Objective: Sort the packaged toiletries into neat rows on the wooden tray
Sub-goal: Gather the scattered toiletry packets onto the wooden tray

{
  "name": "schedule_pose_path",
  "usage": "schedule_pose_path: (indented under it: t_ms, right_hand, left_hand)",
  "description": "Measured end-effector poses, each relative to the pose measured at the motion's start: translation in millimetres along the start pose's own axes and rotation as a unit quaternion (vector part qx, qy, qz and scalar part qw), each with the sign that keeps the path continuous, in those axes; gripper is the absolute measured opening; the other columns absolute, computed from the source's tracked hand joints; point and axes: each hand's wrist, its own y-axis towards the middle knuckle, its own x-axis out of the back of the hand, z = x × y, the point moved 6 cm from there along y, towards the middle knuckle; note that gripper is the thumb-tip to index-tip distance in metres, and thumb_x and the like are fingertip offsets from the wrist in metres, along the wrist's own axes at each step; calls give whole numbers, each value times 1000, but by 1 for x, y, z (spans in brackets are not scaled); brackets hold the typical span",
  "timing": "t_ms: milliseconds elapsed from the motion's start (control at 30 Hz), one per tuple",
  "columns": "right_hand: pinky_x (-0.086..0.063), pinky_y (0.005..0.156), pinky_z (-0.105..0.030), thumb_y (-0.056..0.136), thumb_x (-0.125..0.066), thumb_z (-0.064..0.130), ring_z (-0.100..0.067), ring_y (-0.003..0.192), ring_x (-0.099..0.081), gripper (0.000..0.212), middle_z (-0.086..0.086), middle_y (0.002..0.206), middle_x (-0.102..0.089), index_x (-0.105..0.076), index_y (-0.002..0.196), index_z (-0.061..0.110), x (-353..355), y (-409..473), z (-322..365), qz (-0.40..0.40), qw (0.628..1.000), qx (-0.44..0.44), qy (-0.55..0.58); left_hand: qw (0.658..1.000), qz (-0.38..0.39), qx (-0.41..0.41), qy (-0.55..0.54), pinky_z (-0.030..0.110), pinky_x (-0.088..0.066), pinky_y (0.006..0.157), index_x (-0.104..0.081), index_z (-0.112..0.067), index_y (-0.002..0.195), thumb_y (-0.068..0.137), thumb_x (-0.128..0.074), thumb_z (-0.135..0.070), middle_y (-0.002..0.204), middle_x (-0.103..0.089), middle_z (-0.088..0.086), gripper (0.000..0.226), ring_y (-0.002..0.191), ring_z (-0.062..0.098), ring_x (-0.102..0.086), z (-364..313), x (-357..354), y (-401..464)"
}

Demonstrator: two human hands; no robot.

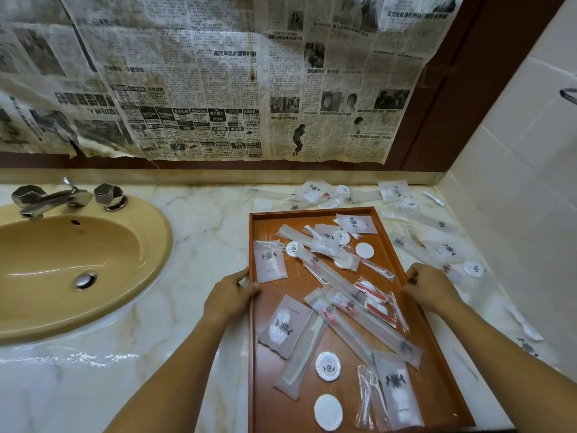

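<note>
A wooden tray [315, 211] lies on the marble counter to the right of the sink. Packaged toiletries are scattered across it in no order: flat frosted sachets [270, 261], long toothbrush packs [359, 314], a comb pack [302, 354], round white soaps [327, 366], floss picks [368, 398]. My left hand [229, 295] grips the tray's left rim, thumb over the edge. My right hand [429, 287] grips the right rim.
More packaged toiletries [396, 192] lie loose on the counter behind and to the right of the tray, up to the tiled wall. A tan sink [62, 264] with a chrome tap [53, 198] sits at left. Newspaper covers the wall behind.
</note>
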Motion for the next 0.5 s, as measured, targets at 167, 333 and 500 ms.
schedule_pose_path:
  t_ms: [167,333,500]
  right_hand:
    - [-56,69,-36,78,-72,13,-16,70,-61,11,0,75,-64,-62,81,17,0,2,-2,13,1000,-11,3]
    - [-52,68,-33,80,-73,10,-17,71,-61,12,-3,79,-65,-63,84,14,-2,2,-3,15,1000,-11,11]
    - [-53,72,-33,80,-75,11,-18,74,-61,14,-2,79,-64,-62,83,15,-3,1,-1,18,1000,-16,19]
  left_hand:
    - [1000,13,7,12,41,-57,84,-43,-49,142,85,-50,-69,102,-71,-4,60,89,17,-67,4,0,9]
    - [1000,23,15,11,41,-57,84,-43,-47,142,90,-51,-61,80,-71,-6,55,74,14,-68,2,4,10]
    - [999,20,25,4,39,-57,84,-43,-48,142,92,-50,-58,79,-72,-6,51,63,11,-70,1,5,12]
